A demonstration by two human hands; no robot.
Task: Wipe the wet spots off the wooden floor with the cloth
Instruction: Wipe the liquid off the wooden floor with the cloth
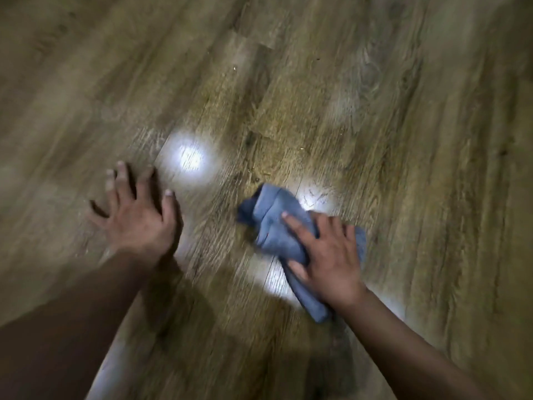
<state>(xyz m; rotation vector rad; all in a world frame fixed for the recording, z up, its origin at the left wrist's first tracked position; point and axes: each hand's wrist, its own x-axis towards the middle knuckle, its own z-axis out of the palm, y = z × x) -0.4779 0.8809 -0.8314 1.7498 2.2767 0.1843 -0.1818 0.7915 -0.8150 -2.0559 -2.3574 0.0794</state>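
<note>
A: Item one: crumpled blue cloth (274,226), soft folds, on grained wooden floor (403,140). Grip?

B: We log the right hand (328,255) pressing it, fingers spread flat. Left of the cloth, left hand (138,217) splayed on planks, holding nothing.

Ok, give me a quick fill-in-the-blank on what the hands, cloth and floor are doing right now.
1. The crumpled blue-grey cloth lies under the ____ hand.
2. The left hand rests with spread fingers directly on the brown ____ floor.
3. The left hand holds ____.
4. The bright glare patch lies nearer the ____ hand.

Missing words: right; wooden; nothing; left
</note>
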